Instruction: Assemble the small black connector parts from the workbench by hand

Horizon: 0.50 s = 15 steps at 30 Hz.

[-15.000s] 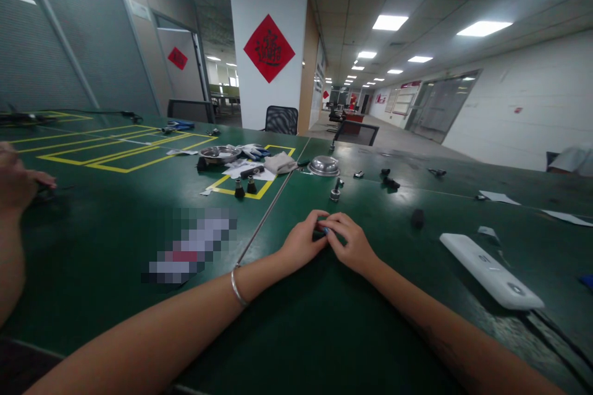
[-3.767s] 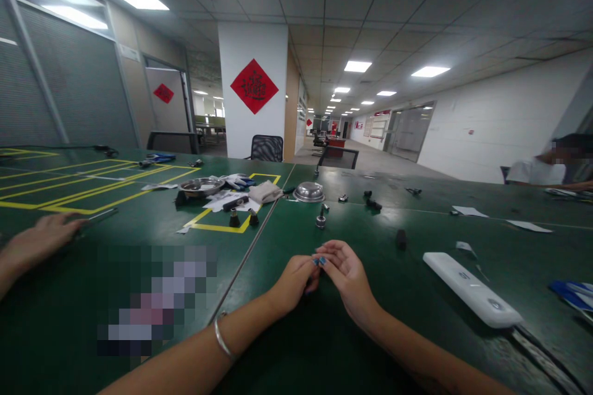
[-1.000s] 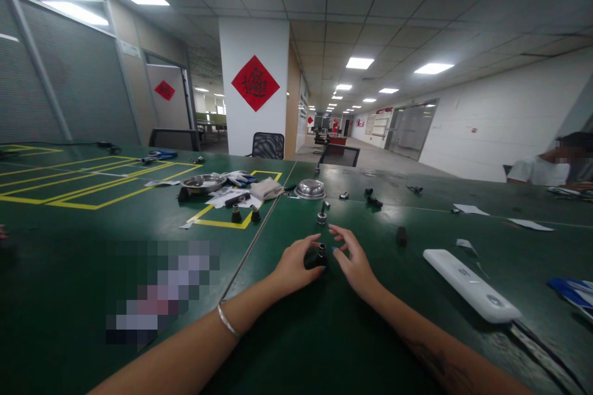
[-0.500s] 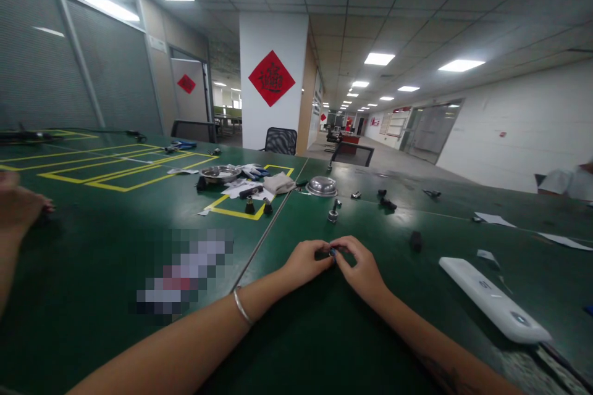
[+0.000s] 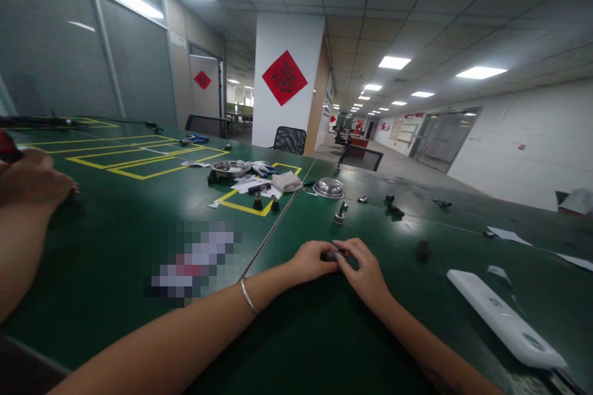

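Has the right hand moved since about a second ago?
Yes. Judged against the upright metal fitting beyond it, the right hand has shifted left, closing in on the left hand.

1. Small dark part (image 5: pixel 343 252): pinched between fingertips of left hand (image 5: pixel 332 257) and right hand (image 5: pixel 341 253); mostly covered, so full shape and tilt cannot be read.
2. Position: close above or on the desk (image 5: pixel 296 333); contact unclear.
3. Nearest neighbour: silvery metal piece (image 5: pixel 340 217), round wide base, narrow darker stem; stands upright on the desk beyond the fingers, untouched.
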Motion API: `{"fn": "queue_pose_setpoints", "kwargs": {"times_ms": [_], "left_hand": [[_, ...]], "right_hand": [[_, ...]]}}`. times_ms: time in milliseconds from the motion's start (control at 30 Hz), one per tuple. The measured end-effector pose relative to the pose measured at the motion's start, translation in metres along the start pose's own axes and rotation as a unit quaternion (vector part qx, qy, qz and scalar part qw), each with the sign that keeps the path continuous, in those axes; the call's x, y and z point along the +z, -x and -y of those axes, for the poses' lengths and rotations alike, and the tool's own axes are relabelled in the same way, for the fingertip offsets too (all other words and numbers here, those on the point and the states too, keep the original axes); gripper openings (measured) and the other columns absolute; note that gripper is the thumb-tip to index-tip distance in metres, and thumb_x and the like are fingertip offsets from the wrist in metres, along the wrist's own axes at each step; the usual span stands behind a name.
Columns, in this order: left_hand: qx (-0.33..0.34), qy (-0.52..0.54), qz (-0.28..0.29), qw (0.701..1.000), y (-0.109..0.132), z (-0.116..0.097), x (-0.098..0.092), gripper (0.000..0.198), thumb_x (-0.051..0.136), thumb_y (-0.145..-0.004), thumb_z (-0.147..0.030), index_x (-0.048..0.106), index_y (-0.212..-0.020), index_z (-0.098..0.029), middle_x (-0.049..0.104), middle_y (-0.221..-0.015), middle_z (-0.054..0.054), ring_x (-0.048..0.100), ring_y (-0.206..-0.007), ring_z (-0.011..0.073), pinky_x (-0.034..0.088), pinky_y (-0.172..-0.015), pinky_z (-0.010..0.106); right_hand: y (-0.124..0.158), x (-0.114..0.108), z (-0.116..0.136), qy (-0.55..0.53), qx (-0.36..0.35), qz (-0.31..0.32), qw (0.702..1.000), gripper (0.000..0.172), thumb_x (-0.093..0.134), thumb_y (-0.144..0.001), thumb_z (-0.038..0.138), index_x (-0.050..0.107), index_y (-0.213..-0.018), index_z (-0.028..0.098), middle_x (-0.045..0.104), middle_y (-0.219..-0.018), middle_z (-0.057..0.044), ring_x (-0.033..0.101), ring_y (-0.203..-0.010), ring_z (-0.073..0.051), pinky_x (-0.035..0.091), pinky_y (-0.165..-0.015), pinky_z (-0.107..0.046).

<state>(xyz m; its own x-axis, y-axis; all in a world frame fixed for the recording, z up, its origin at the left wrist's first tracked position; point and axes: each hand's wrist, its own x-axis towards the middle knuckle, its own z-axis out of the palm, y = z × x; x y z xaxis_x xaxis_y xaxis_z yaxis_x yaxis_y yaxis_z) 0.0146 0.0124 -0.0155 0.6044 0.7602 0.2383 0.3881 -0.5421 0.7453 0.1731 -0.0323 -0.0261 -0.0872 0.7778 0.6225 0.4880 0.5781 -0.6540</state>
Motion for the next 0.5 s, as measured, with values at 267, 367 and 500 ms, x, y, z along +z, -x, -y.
{"fn": "queue_pose_setpoints", "kwargs": {"times_ms": [267, 367, 500], "left_hand": [[-0.010, 0.010, -0.004, 1.000, -0.0008, 0.0031, 0.0041, 0.021, 0.060, -0.073, -0.031, 0.064, -0.085, -0.014, 0.066, -0.079, 0.002, 0.059, -0.071, 0.0158, 0.043, -0.064, 0.023], [-0.008, 0.013, 0.001, 1.000, -0.0008, 0.0031, 0.0040, 0.018, 0.059, -0.073, -0.028, 0.064, -0.085, -0.014, 0.066, -0.080, 0.002, 0.060, -0.072, 0.0155, 0.043, -0.065, 0.023], [-0.017, -0.004, -0.008, 1.000, 0.0001, 0.0021, 0.0033, 0.018, 0.059, -0.072, -0.030, 0.063, -0.079, -0.014, 0.063, -0.073, 0.002, 0.057, -0.066, 0.0159, 0.041, -0.058, 0.023]], "right_hand": [[-0.0001, -0.0008, 0.0053, -0.021, -0.013, -0.013, 1.000, 0.021, 0.057, -0.077, 0.021, 0.070, -0.093, 0.025, 0.062, -0.091, -0.006, 0.057, -0.087, -0.023, 0.045, -0.080, -0.037], [0.0007, -0.0009, 0.0054, -0.025, -0.015, -0.017, 0.999, 0.025, 0.056, -0.078, 0.019, 0.069, -0.099, 0.026, 0.064, -0.090, -0.005, 0.058, -0.086, -0.022, 0.045, -0.079, -0.037], [0.0007, -0.0006, 0.0057, 0.019, -0.015, -0.011, 1.000, 0.019, 0.057, -0.078, 0.017, 0.071, -0.089, 0.026, 0.060, -0.079, -0.003, 0.058, -0.076, -0.020, 0.046, -0.070, -0.033]]}}
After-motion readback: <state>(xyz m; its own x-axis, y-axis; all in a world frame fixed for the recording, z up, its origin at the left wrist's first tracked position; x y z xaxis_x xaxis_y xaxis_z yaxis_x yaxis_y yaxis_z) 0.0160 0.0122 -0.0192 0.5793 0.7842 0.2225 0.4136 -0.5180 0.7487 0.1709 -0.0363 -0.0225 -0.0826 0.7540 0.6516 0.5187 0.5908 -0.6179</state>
